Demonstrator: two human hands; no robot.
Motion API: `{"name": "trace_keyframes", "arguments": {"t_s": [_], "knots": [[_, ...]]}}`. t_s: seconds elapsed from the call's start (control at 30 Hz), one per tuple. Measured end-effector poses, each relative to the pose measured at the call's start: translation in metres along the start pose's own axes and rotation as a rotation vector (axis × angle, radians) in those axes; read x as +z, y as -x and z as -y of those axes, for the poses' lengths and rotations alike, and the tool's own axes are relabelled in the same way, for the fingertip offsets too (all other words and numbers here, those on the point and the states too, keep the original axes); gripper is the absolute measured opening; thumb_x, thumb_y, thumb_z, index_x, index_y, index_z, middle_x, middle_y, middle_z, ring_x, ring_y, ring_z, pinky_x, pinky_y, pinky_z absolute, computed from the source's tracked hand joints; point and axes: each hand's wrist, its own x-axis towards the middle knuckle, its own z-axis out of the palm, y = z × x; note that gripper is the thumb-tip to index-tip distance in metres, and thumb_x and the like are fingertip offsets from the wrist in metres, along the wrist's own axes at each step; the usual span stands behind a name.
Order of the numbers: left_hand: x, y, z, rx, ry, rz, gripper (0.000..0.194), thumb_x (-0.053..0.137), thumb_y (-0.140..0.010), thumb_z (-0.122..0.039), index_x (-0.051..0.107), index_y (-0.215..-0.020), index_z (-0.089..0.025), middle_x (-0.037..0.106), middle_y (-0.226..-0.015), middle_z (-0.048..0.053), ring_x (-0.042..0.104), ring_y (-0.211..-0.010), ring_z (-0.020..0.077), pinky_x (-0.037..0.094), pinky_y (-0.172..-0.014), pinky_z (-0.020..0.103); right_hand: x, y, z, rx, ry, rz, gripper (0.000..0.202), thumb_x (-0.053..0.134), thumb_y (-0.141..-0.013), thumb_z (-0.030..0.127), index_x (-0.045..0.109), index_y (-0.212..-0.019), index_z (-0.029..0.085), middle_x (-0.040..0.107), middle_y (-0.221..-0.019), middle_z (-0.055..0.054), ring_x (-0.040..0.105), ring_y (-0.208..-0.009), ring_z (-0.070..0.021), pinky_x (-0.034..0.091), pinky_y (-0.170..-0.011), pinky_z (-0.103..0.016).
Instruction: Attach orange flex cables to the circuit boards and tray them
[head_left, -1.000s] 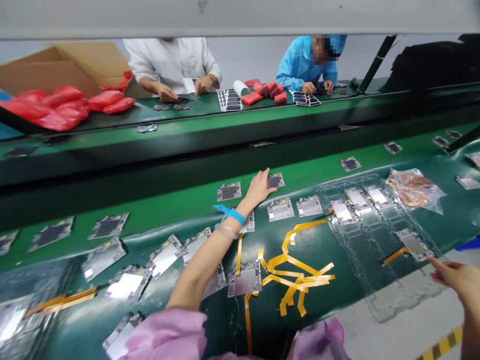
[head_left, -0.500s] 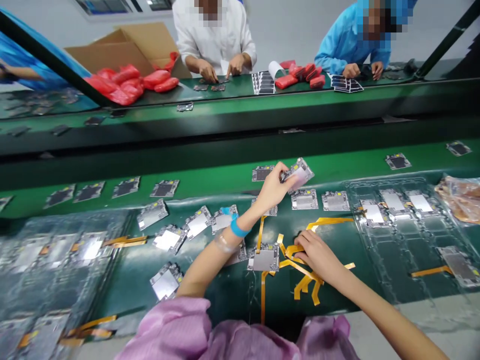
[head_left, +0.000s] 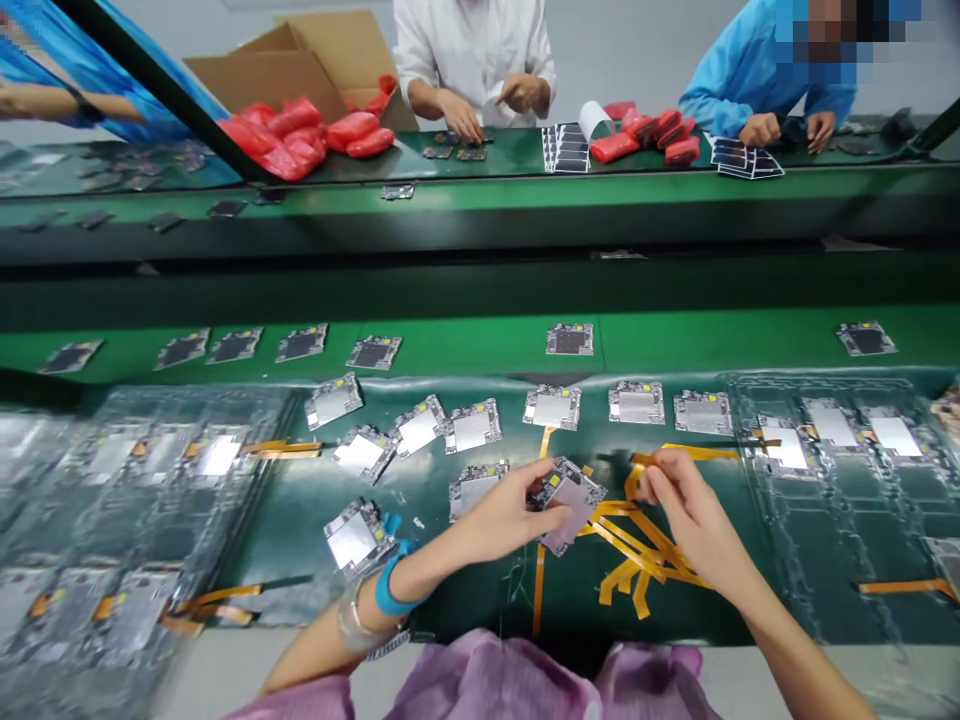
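While the left hand (head_left: 495,520) grips a circuit board (head_left: 576,497), the right hand (head_left: 686,508) pinches an orange flex cable (head_left: 634,484)

Where clock positions are given, the circuit board in the left hand is the centre and 12 o'clock points away from the wearer. The left hand clamps the circuit board at its left side: the thumb lies across the silver shield, the index finger along the far edge. The circuit board sits at an angle; whether it touches the surface (head_left: 277,548) cannot be determined. The right hand, at 3 o'clock, grasps the orange flex cable between thumb and fingertips, which hide part of it. Loose flex cables (head_left: 628,549) overlap in a pile at 4 o'clock.

Three shielded boards (head_left: 636,403) form a row at 12, 1 and 2 o'clock. Further shielded boards lie from 9 to 10 o'clock. A clear plastic tray (head_left: 814,560) beyond the right hand, at 3 o'clock, carries more, as do clear trays (head_left: 247,480) at 9 o'clock.

A green conveyor belt (head_left: 465,345) crosses past the surface, bearing boards with dark pads (head_left: 570,341). Across it, red plastic packages (head_left: 292,140) are heaped at 11 o'clock and a person in blue (head_left: 727,85) works at 1 o'clock.
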Motion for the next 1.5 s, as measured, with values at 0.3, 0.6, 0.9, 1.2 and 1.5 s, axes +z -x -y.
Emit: {"name": "trace_keyframes", "arguments": {"t_s": [0.3,0.6,0.9,1.2,1.5], "knots": [[0.033,0.015,-0.015,-0.063,-0.096,0.025,0.013,0.055,-0.09,-0.03,0.05,-0.082,-0.02,0.058,-0.067,-0.004,0.051,-0.058,0.0117,0.037,-0.054,0.026,0.016,0.015,0.011,0.077,-0.035,-0.022,0.029,0.067,-0.087,0.047,0.068,-0.085,0.018,0.041,-0.058,0.006,0.037,-0.053,-0.0104,0.034,-0.052,-0.022],[0.035,0.017,-0.018,-0.008,-0.148,0.004,0.013,0.054,-0.092,-0.032,0.049,-0.085,-0.021,0.061,-0.072,-0.002,0.053,-0.061,0.0128,0.041,-0.056,0.026,0.021,0.021,0.013,0.12,-0.086,-0.221,0.032,0.072,-0.08,0.049,0.074,-0.078,0.017,0.048,-0.056,0.004,0.041,-0.051,-0.0107,0.039,-0.05,-0.021],[0.039,0.016,-0.021,-0.007,-0.171,-0.013,0.013,0.054,-0.092,-0.03,0.049,-0.084,-0.021,0.059,-0.069,-0.002,0.049,-0.056,0.0122,0.037,-0.052,0.026,0.023,0.023,0.008,0.153,-0.083,-0.243,0.035,0.073,-0.08,0.054,0.075,-0.079,0.018,0.061,-0.064,-0.001,0.046,-0.054,-0.0131,0.044,-0.053,-0.024],[0.039,0.01,-0.015,-0.056,-0.048,0.033,0.014,0.059,-0.087,-0.029,0.05,-0.083,-0.02,0.05,-0.07,-0.005,0.044,-0.061,0.0112,0.035,-0.056,0.025,0.016,0.025,0.006,0.173,-0.127,-0.082,0.038,0.07,-0.082,0.056,0.071,-0.082,0.018,0.046,-0.057,0.004,0.038,-0.052,-0.0113,0.039,-0.052,-0.023],[0.021,-0.012,-0.022,-0.117,0.152,0.119,0.031,0.067,-0.084,-0.046,0.057,-0.083,-0.018,0.051,-0.071,-0.004,0.045,-0.064,0.0113,0.035,-0.057,0.024,0.0,0.035,0.01,0.187,-0.492,0.108,0.058,0.045,-0.09,0.073,0.063,-0.104,0.02,0.04,-0.069,0.003,0.033,-0.055,-0.0118,0.033,-0.048,-0.023]]}}
